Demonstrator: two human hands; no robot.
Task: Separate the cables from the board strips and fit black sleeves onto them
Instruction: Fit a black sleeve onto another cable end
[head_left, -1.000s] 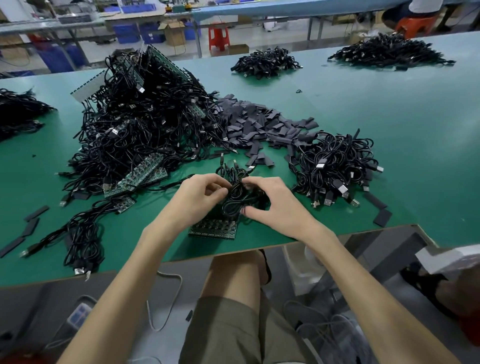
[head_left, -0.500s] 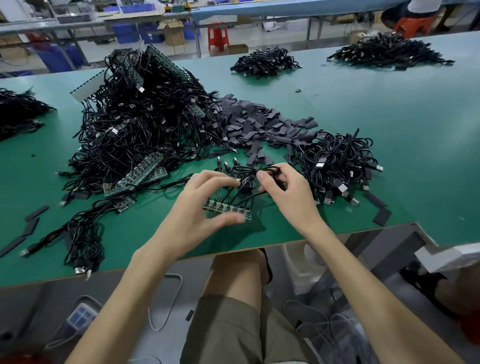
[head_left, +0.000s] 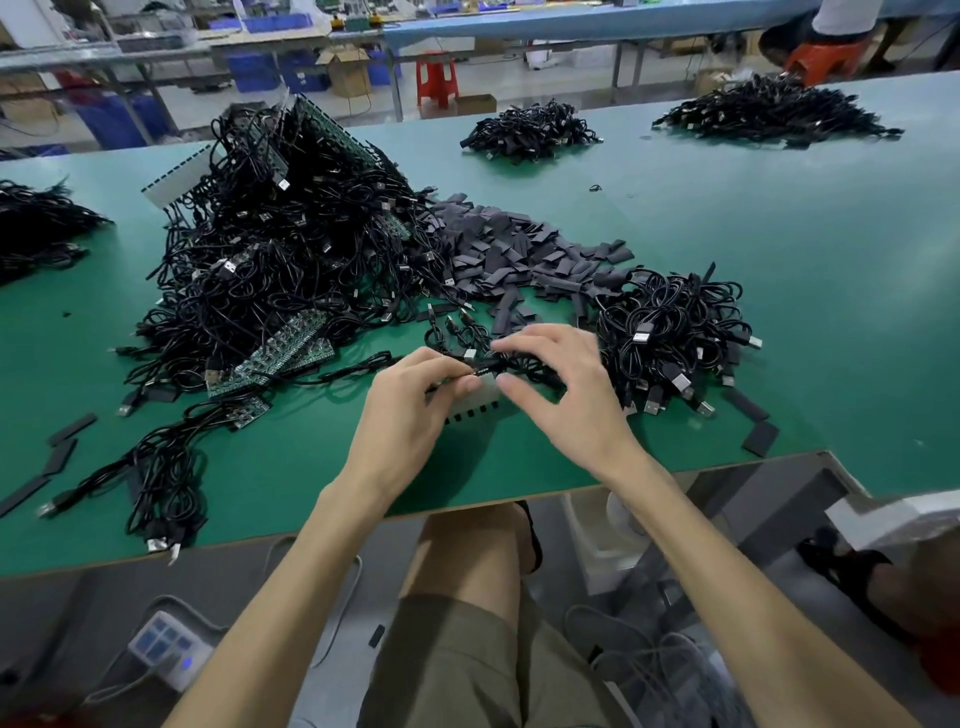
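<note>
My left hand (head_left: 410, 410) pinches a board strip (head_left: 475, 402) whose pale underside faces me, just above the green table (head_left: 779, 260). Black cables (head_left: 457, 338) run up from the strip. My right hand (head_left: 561, 384) hovers over those cables with thumb and forefinger spread at one cable's end; whether it grips is unclear. A heap of black sleeves (head_left: 509, 254) lies behind my hands. A big pile of cables on strips (head_left: 280, 249) sits at the left, and a pile of loose cables (head_left: 675, 332) at the right.
Green board strips (head_left: 280, 353) lie left of my hands. A cable bundle (head_left: 156, 478) rests near the front edge, with loose sleeves (head_left: 758, 436) at both sides. More cable heaps (head_left: 530, 130) sit at the back. My knees are under the table edge.
The board strip has been turned over, from component side up to pale underside up. My right hand has opened and shifted over the cables; my left hand now pinches the strip's top edge.
</note>
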